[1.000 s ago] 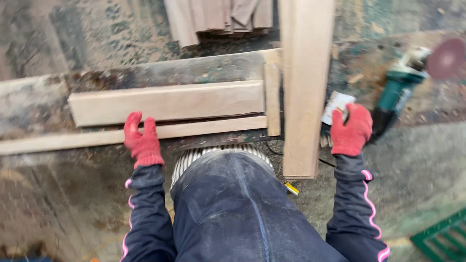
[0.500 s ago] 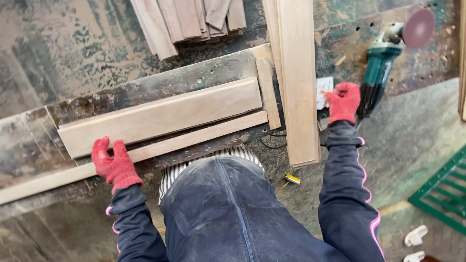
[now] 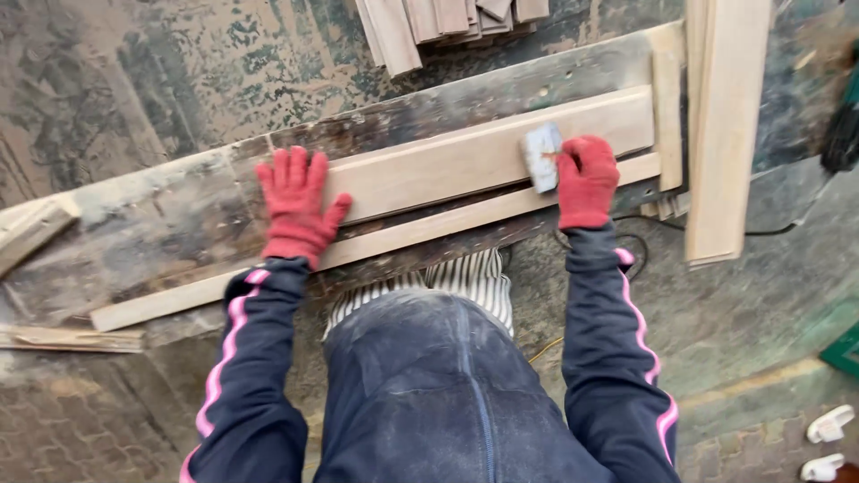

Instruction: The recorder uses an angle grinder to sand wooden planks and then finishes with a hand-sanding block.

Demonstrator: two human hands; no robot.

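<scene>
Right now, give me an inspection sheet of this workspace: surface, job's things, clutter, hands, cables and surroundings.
Surface: worn, paint-stained bench, dusty.
Job's things: pale board lying flat on the bench; sanding block on it.
Clutter: stacked slats at the far edge; upright plank at right; wood scraps at left.
Hands: left hand, red-gloved, flat on the board's left end; right hand, red-gloved, grip closed on the block.
Cables: dark cord under the plank's end.
Surroundings: concrete floor, green frame corner.
</scene>
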